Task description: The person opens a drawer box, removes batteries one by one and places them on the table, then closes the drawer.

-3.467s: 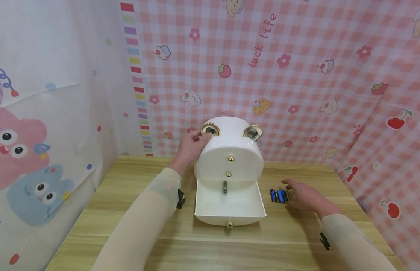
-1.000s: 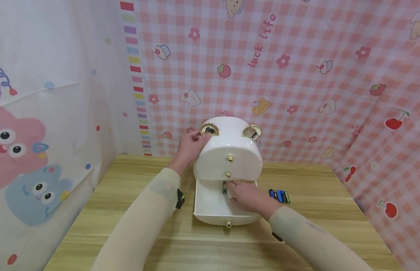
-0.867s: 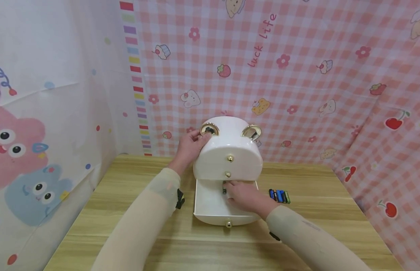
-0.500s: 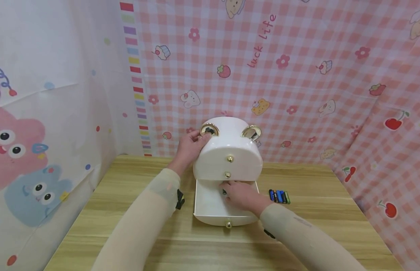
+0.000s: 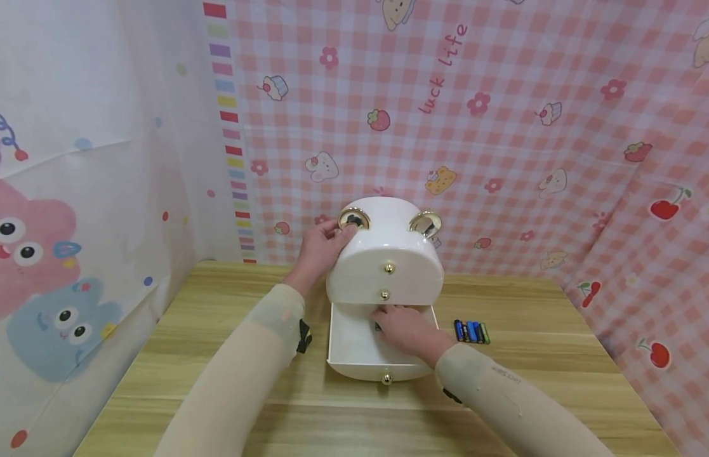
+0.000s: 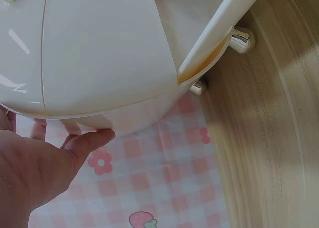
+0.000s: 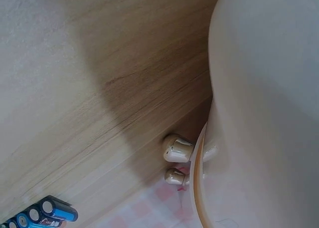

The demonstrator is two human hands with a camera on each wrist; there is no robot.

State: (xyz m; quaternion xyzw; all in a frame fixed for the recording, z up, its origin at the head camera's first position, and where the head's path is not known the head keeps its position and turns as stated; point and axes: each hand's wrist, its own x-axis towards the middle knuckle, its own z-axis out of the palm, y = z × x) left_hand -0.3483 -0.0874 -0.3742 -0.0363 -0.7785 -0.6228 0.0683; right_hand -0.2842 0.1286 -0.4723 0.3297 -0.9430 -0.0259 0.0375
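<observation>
A white storage box (image 5: 388,222) with gold knobs and two gold-rimmed ears stands at the table's back; its bottom drawer (image 5: 354,349) is pulled out. Inside the drawer my right hand (image 5: 408,327) has its fingers bent down around a small battery (image 5: 378,327), whose end shows beneath the fingertips. My left hand (image 5: 322,247) rests against the box's left side, just by the left ear (image 5: 354,218). In the left wrist view its thumb (image 6: 94,140) lies along the glossy side wall. Neither right fingers nor battery appear in the right wrist view.
On the wooden table (image 5: 531,393), right of the drawer, several blue, black and green batteries (image 5: 471,331) lie in a row. The right wrist view shows part of that row (image 7: 50,210) and the box's gold feet (image 7: 178,147). Patterned cloth (image 5: 445,127) hangs behind the table.
My right hand has gone from beside the battery row into the drawer, then slightly left over the battery there, now mostly covered. The left hand stays at the box's side.
</observation>
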